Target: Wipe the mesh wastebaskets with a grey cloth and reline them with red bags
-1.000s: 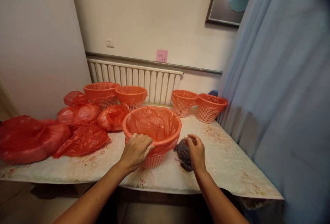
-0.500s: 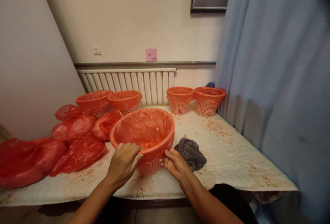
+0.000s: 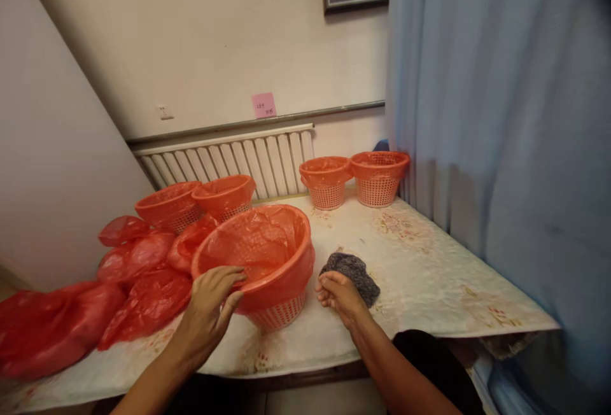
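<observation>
Close in front of me, a red plastic basket stands on the table, with a thin red plastic bag lining it and folded over its rim. My left hand is open at the near left rim, fingers stretched and thumb apart; whether the fingertips touch the rim I cannot tell. To the right of the basket and apart from it, my right hand has its fingers curled together, with nothing visible in them. It partly covers a crumpled dark grey cloth.
Several filled or bunched red plastic bags lie on the left. Behind them are two lined baskets. Another two baskets stand at the back right near the blue curtain. A radiator runs along the wall.
My right hand has let go of the basket's edge and moved right, before the cloth. My left hand's fingers have loosened from the rim. The view has tilted and shifted.
</observation>
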Motion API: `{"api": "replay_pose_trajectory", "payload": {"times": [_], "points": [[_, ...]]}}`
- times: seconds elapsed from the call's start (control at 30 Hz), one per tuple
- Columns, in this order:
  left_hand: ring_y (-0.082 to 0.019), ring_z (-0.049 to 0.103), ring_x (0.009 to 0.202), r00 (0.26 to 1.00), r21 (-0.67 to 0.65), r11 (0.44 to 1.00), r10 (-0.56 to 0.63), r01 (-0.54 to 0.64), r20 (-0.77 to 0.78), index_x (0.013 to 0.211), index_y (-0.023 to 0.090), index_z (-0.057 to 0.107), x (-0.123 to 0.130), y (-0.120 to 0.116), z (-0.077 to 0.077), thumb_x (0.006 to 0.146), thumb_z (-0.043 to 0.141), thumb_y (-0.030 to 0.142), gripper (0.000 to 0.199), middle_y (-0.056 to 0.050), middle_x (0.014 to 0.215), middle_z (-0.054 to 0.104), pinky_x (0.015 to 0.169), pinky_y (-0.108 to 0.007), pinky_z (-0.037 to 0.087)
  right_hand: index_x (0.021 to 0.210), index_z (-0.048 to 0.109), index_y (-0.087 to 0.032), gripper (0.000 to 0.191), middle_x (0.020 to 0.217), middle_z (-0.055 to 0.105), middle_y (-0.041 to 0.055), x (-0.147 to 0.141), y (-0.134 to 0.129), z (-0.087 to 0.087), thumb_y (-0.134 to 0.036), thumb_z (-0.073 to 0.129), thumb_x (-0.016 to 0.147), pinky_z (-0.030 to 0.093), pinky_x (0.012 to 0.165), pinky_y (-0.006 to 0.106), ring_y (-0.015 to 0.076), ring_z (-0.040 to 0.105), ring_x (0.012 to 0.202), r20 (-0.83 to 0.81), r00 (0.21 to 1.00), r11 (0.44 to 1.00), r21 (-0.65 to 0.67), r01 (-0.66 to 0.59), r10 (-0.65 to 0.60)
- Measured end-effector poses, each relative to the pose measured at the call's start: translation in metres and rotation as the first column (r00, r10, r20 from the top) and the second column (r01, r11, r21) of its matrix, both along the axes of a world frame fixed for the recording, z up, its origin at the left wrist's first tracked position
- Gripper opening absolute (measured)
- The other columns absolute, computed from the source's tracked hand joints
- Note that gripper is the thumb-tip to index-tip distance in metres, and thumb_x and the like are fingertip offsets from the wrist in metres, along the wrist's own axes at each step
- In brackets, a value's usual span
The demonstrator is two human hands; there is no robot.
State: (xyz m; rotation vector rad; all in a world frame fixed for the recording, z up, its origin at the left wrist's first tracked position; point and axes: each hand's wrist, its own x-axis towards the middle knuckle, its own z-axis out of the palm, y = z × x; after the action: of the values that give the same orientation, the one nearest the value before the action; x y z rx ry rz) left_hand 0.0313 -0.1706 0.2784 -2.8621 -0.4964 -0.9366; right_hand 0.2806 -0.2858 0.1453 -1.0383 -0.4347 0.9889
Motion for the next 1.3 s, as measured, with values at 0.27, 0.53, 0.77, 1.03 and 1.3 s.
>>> {"api": "replay_pose_trajectory", "payload": {"times": [0.27, 0.53, 0.77, 1.03, 1.3], "points": [[-0.024, 0.065, 0.088, 0.982, 0.121, 0.984, 0.146, -0.131, -0.118, 0.118, 0.017, 0.055, 0.070, -0.044, -0.005, 0.092, 0.042, 0.019, 0.029, -0.012, 0.100, 0.069, 0.076, -0.037, 0.049, 0.078, 0.055, -0.016, 0.033, 0.060, 0.064, -0.0006, 0.001, 0.004, -0.006, -0.039, 0.070, 0.060, 0.039, 0.042, 0.018, 0.0079, 0.054, 0.043, 0.041, 0.999, 0.999, -0.044, 0.018, -0.016], [-0.020, 0.064, 0.088, 0.976, 0.100, 0.994, -0.025, 0.048, -0.218, 0.112, 0.020, 0.059, 0.025, 0.010, -0.007, 0.092, 0.038, 0.016, 0.030, -0.008, 0.098, 0.071, 0.081, -0.035, 0.048, 0.079, 0.055, -0.016, 0.025, 0.062, 0.064, -0.0013, 0.005, 0.004, -0.006, -0.035, 0.066, 0.067, 0.039, 0.042, 0.018, 0.0077, 0.055, 0.044, 0.079, 0.997, 0.997, -0.079, 0.016, -0.010], [-0.025, 0.060, 0.105, 0.987, 0.080, 0.985, 0.157, -0.154, -0.035, 0.114, 0.015, 0.059, -0.004, 0.033, 0.018, 0.084, 0.033, 0.007, 0.041, -0.013, 0.112, 0.067, 0.094, -0.045, 0.043, 0.078, 0.055, -0.017, 0.019, 0.061, 0.064, -0.0014, 0.001, 0.009, -0.010, -0.030, 0.064, 0.069, 0.038, 0.042, 0.018, 0.0076, 0.055, 0.043, 0.083, 0.997, 0.994, -0.113, 0.009, 0.001], [-0.026, 0.068, 0.087, 0.910, 0.064, 0.964, 0.264, -0.257, -0.319, 0.108, 0.017, 0.057, 0.065, -0.026, 0.002, 0.095, 0.038, 0.028, 0.026, -0.011, 0.098, 0.071, 0.072, -0.035, 0.049, 0.080, 0.056, -0.015, 0.032, 0.064, 0.065, -0.0002, -0.002, 0.007, -0.009, -0.036, 0.072, 0.062, 0.041, 0.045, 0.019, 0.0086, 0.056, 0.045, 0.092, 0.995, 0.998, -0.048, -0.042, 0.046], [-0.024, 0.066, 0.081, 0.908, 0.079, 0.968, 0.251, -0.239, -0.335, 0.096, 0.019, 0.056, 0.057, -0.035, 0.000, 0.096, 0.038, 0.028, 0.021, -0.007, 0.089, 0.070, 0.068, -0.031, 0.045, 0.093, 0.058, -0.014, 0.041, 0.080, 0.070, 0.0064, -0.026, 0.015, -0.001, -0.028, 0.080, 0.062, 0.051, 0.070, 0.030, 0.0177, 0.067, 0.072, -0.263, 0.940, 0.941, 0.312, -0.131, 0.218]]}}
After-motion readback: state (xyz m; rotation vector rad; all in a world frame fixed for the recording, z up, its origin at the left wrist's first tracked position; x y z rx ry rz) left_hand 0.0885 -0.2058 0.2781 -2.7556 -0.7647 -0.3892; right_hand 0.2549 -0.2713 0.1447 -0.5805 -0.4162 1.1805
